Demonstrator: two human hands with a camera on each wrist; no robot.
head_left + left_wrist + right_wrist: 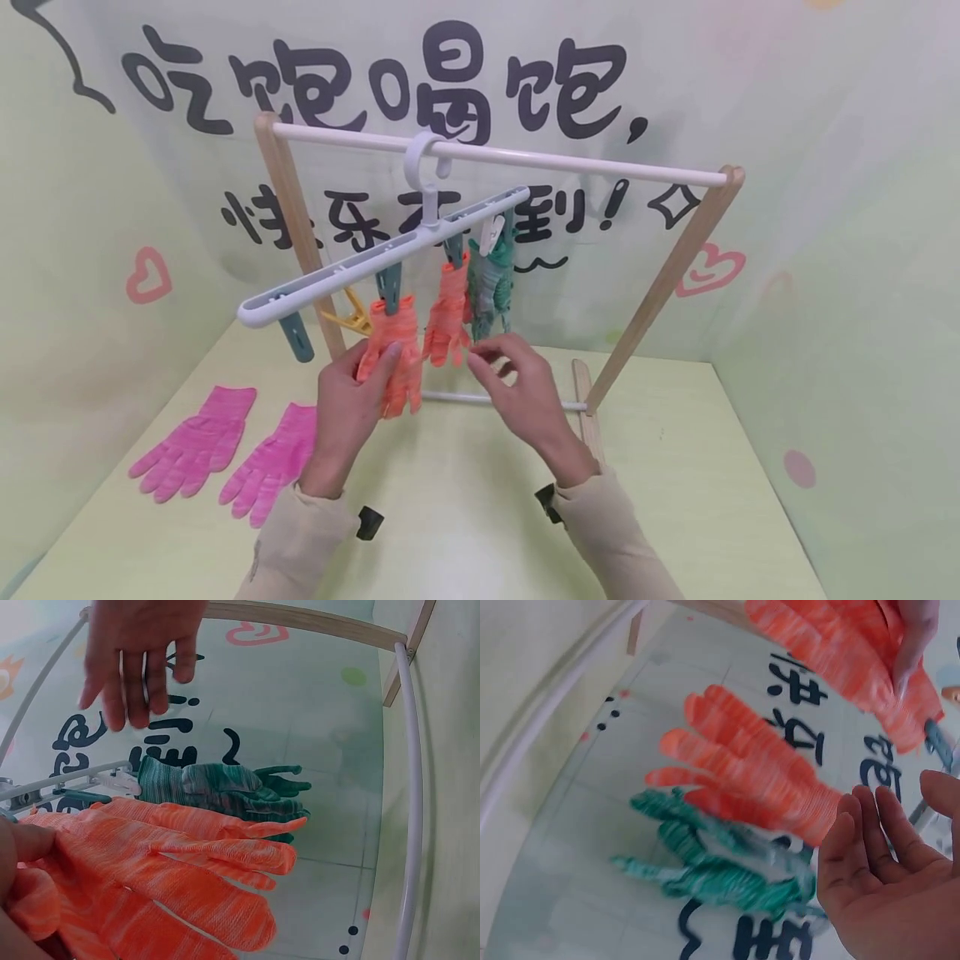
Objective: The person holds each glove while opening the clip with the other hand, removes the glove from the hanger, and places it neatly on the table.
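Observation:
My left hand (349, 410) pinches the nearer orange knit glove (401, 346), thumb in front and fingers behind. A dark teal clothespin (389, 287) clips that glove's cuff to a pale grey hanger (330, 279). Behind it a second orange glove (448, 312) hangs from another teal clothespin. Green gloves (489, 287) hang at the hanger's far end, beside a white clothespin (491, 235). My right hand (896, 881) is held in the air near the second orange glove, its fingers loosely bent around nothing.
The hanger's hook loops over the white rod (570, 161) of a wooden-legged rack (660, 287). Two pink gloves (197, 442) lie flat at the table's left. An unused teal clothespin (296, 335) and a yellow clothespin (351, 317) hang near the hanger's near end.

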